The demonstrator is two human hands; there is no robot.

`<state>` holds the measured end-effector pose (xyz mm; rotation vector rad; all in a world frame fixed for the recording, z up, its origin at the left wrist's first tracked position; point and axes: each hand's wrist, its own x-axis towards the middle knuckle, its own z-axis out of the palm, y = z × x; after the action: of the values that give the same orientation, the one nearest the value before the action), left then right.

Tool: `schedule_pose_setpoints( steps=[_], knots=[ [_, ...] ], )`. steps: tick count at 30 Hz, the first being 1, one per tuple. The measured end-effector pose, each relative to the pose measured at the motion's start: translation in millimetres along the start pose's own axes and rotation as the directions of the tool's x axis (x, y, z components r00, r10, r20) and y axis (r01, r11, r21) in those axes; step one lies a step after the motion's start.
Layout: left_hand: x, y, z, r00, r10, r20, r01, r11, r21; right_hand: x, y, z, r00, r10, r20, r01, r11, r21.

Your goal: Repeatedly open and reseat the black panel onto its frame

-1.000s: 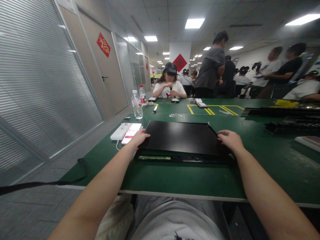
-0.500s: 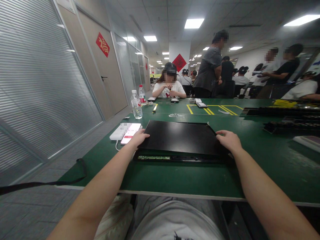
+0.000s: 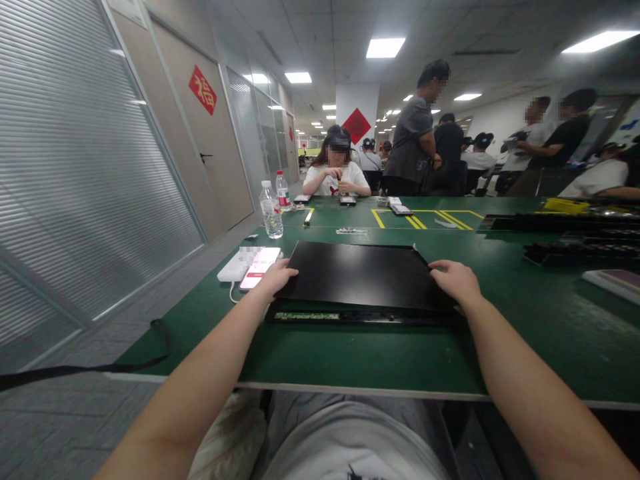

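A flat black screen panel [image 3: 360, 273] lies in front of me, its near edge a little above a black frame [image 3: 390, 318]. Along the frame's near side shows a strip of green circuit board [image 3: 307, 316]. My left hand [image 3: 276, 277] grips the panel's left edge, thumb on top and the other fingers mostly hidden. At the right edge, my right hand [image 3: 456, 279] pinches the panel with thumb and fingers. The far part of the frame is covered by the panel.
Left of the panel are a lit phone [image 3: 260, 268], a white box-like device [image 3: 234, 267] with a cable, and a water bottle [image 3: 271, 212]. Black parts [image 3: 575, 250] and a pale flat object [image 3: 613, 287] lie at right. A person [image 3: 337, 167] sits across the green table [image 3: 200, 333].
The view has shifted very slightly. Both hands stay on the panel's edges, and the panel holds its place over the frame.
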<state>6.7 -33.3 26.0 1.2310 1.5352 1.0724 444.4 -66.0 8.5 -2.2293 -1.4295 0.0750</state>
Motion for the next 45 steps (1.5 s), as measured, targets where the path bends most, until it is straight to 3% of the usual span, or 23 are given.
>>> schedule_pose_setpoints(
  steps=[14,36,45],
  knots=[
    [2.5,-2.4,0.8,0.999,-0.013,0.043,0.014,0.999,-0.033,9.1,11.5,7.9,0.999,0.047,0.010,-0.049,0.986,0.161],
    [7.6,-6.8,0.3,0.999,0.004,0.034,-0.002,0.999,-0.045,21.3,26.8,22.9,0.999,0.013,-0.031,-0.007,0.983,0.184],
    [12.1,-9.9,-0.6,0.999,-0.006,0.050,0.010,0.996,-0.090,13.9,17.4,13.6,1.000,0.008,-0.006,-0.007,0.990,0.139]
  ],
)
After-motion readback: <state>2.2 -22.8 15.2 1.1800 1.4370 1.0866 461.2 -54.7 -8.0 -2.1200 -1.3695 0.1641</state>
